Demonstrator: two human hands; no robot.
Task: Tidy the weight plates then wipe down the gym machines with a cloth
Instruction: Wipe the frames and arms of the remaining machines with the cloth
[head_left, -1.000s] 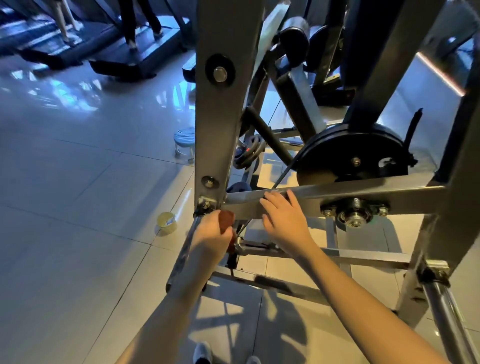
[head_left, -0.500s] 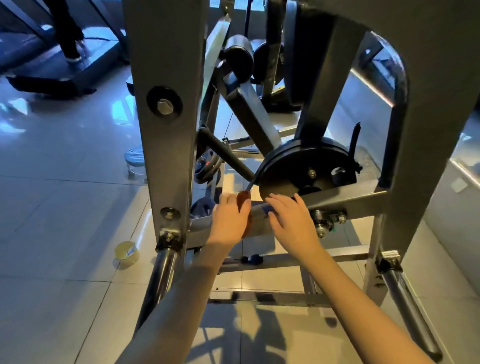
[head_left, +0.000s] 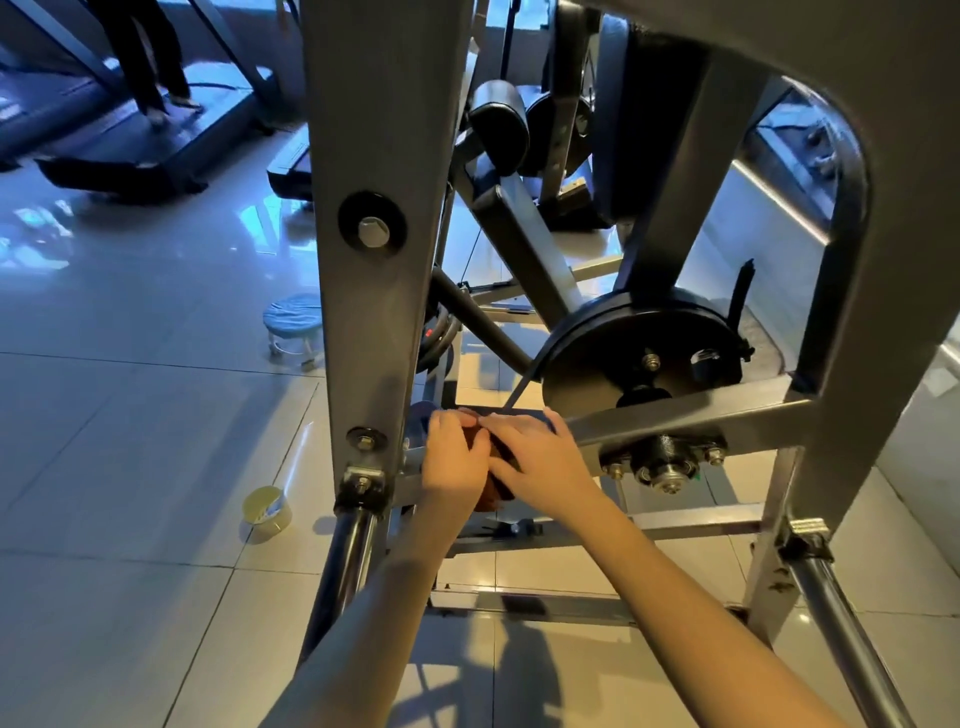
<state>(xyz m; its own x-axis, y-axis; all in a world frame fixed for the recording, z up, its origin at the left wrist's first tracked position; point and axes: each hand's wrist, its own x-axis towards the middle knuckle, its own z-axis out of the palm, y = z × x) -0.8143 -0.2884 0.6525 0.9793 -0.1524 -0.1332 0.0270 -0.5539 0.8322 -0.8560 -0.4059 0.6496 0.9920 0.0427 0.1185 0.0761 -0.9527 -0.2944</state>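
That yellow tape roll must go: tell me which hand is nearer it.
Left. The left hand is up and right of the tape roll, past the upright; the right hand lies farther right, beside the left.

Both hands meet on the machine's crossbar (head_left: 701, 415), just right of its upright (head_left: 374, 208): the left hand (head_left: 452, 457) grips the cloth (head_left: 492, 493) and the right hand (head_left: 540, 462) rests on it. A weight plate (head_left: 623, 353) sits behind the crossbar. Left of the upright, a tape roll (head_left: 267, 512) lies on the floor (head_left: 130, 415), a stool (head_left: 293, 325) stands farther back, and a treadmill (head_left: 130, 156) is beyond.
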